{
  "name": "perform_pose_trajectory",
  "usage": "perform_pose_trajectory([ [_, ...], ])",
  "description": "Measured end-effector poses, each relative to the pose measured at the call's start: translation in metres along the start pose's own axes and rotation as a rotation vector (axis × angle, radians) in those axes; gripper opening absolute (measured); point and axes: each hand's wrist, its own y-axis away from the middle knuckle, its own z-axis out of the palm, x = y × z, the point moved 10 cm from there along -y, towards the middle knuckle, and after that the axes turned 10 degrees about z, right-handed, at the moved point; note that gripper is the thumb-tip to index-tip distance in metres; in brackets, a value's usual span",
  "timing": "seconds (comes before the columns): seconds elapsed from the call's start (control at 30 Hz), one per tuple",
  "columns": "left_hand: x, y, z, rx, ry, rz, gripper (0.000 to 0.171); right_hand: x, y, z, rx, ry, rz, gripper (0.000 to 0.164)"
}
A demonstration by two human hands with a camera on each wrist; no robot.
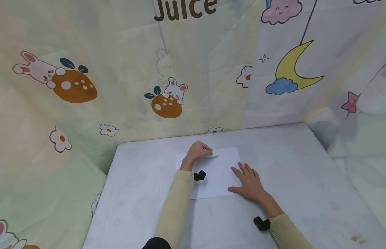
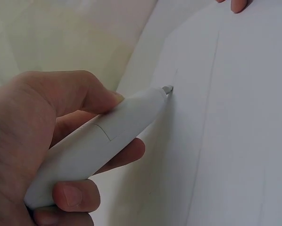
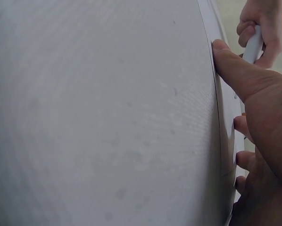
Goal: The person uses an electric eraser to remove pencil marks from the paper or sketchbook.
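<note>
Over the far left part of a white paper sheet (image 1: 216,174), the left hand (image 1: 197,151) grips a thick white pen-like tool (image 2: 108,129), its fingers curled round the barrel. The metal tip points to the right, at the paper or just above it; contact cannot be told for certain. The barrel looks smooth, stiff and light, probably plastic, so it may turn a little under a loose grip. It is best held on the wide body, close behind the taper, clear of the fine tip, which is likely the most delicate part.

Beneath, the sheet lies on the white worktop (image 1: 143,193). It should be very light, limp and quick to slide or crease, so flat pressure near an edge suits it better than a pinch.

Farther right, the right hand (image 1: 251,185) rests at the sheet's right edge, its fingers spread wide and holding nothing, the thumb reaching toward the near edge.
</note>
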Motion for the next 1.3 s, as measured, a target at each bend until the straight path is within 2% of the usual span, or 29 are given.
perform_pose_trajectory([
  [0.17,0.003,-0.003,0.002,-0.011,-0.014,0.016,0.014,0.001,-0.002,0.002,-0.003,0.013,0.004,0.09],
  [0.43,-0.004,-0.001,-0.004,-0.008,-0.031,-0.026,0.014,0.007,-0.004,0.006,0.001,0.02,0.014,0.091],
  [0.73,0.002,-0.006,0.006,-0.019,0.0,0.023,0.013,0.006,-0.002,0.007,-0.015,0.029,0.025,0.091],
  [1.03,-0.001,-0.003,0.0,-0.008,-0.016,-0.012,0.012,0.006,-0.001,0.004,-0.015,0.015,0.027,0.09],
  [1.3,0.01,-0.005,0.008,-0.027,0.017,0.028,0.014,0.007,-0.002,0.006,-0.011,0.032,0.018,0.09],
])
